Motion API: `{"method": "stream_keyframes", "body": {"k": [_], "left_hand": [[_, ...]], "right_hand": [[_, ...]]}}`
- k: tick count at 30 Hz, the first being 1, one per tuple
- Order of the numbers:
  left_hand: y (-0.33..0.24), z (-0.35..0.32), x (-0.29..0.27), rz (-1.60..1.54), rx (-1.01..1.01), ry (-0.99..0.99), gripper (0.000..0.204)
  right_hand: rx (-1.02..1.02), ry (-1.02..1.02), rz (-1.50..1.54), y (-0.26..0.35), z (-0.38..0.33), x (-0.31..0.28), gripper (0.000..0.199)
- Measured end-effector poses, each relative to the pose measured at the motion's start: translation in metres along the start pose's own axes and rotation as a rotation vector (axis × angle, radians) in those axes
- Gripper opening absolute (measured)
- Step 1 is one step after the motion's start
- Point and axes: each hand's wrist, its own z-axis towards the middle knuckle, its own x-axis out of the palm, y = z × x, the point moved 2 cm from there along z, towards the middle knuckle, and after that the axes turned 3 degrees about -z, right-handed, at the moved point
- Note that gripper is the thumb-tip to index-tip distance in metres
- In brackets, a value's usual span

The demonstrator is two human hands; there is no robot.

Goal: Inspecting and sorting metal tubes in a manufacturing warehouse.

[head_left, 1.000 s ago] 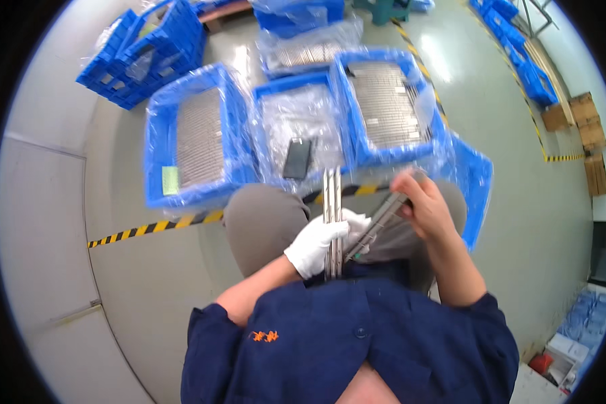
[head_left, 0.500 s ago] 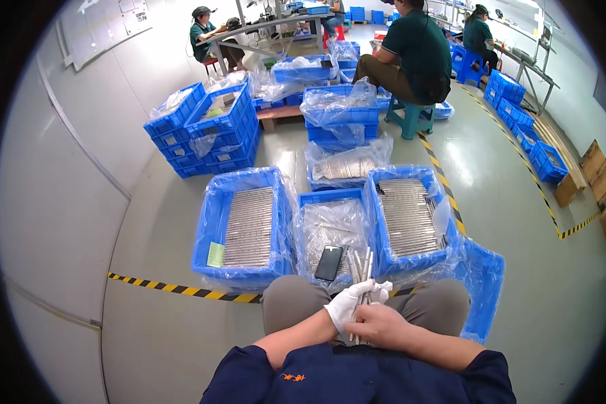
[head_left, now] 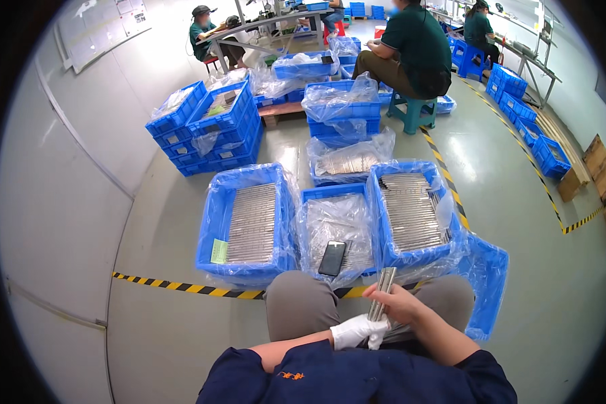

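Note:
A small bundle of slim silvery metal rods point(head_left: 382, 296) stands nearly upright between my knees, its upper ends drawn close together. My left hand point(head_left: 358, 332), in a white glove, is closed round the lower part. Higher up, the bare fingers of my right hand point(head_left: 400, 304) wrap the same bundle from the right side. Just beyond my knees are three blue crates lined with clear plastic. Neat rows of similar rods fill the left crate point(head_left: 211, 202) and the right crate point(head_left: 378, 222). In the middle crate point(head_left: 306, 232), crumpled plastic partly covers rods, and a black phone point(head_left: 332, 258) lies on top.
Another blue crate point(head_left: 495, 283) stands by my right knee. Stacked crates point(head_left: 215, 145) rise at the far left, with more straight ahead. A co-worker point(head_left: 417, 47) sits on a green stool point(head_left: 411, 114). Striped tape point(head_left: 182, 286) crosses the floor.
The rods, fanned apart before, are now gathered into a tight bundle. My right hand has moved up and rightward along them; my gloved left hand has shifted lower.

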Motion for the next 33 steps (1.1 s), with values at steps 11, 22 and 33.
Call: {"method": "stream_keyframes", "body": {"k": [11, 22, 33], "left_hand": [[-0.066, 0.012, 0.020, 0.024, 0.027, 0.051, 0.027], [-0.160, 0.021, -0.036, 0.447, 0.255, -0.329, 0.039], [-0.169, 0.033, -0.060, 0.367, 0.165, -0.476, 0.024]], "right_hand": [[-0.245, -0.171, 0.059, 0.069, 0.026, -0.018, 0.022], [-0.172, -0.380, -0.500, 0.120, 0.061, -0.057, 0.036], [-0.120, -0.321, -0.794, 0.114, 0.065, -0.067, 0.026]]}}
